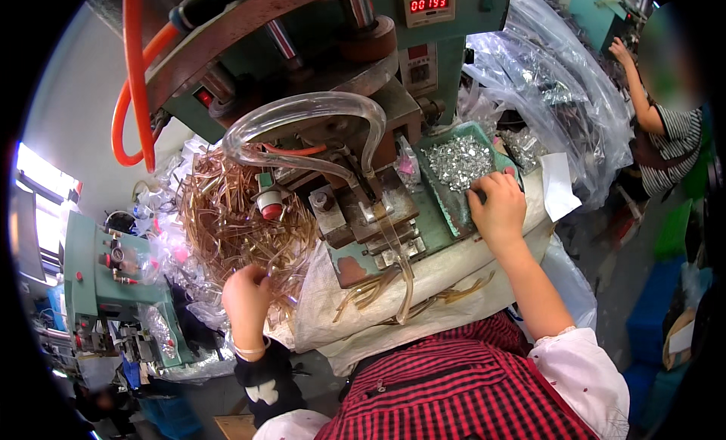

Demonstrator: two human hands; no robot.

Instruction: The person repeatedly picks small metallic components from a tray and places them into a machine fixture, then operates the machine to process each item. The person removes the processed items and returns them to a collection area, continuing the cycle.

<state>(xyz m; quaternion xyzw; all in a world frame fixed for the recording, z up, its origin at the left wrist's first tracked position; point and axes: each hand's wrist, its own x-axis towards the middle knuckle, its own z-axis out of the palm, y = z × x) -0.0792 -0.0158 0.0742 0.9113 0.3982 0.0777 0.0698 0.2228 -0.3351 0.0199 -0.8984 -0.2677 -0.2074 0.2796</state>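
Note:
My left hand is closed, its fingers curled, at the near edge of a heap of thin clear-brown plastic strips. What it holds, if anything, is hidden. My right hand bends over the right rim of a green tray of small shiny metal pieces. Its fingers are drawn in, and I cannot make out anything between them. Between my hands, a clear plastic tube loops above the press's metal fixture, one stretch lying across the fixture towards me.
A green press with a lit red counter stands ahead, an orange air hose at its left. A red push button sits left of the fixture. Loose strips lie on pale cloth. Another person is at far right.

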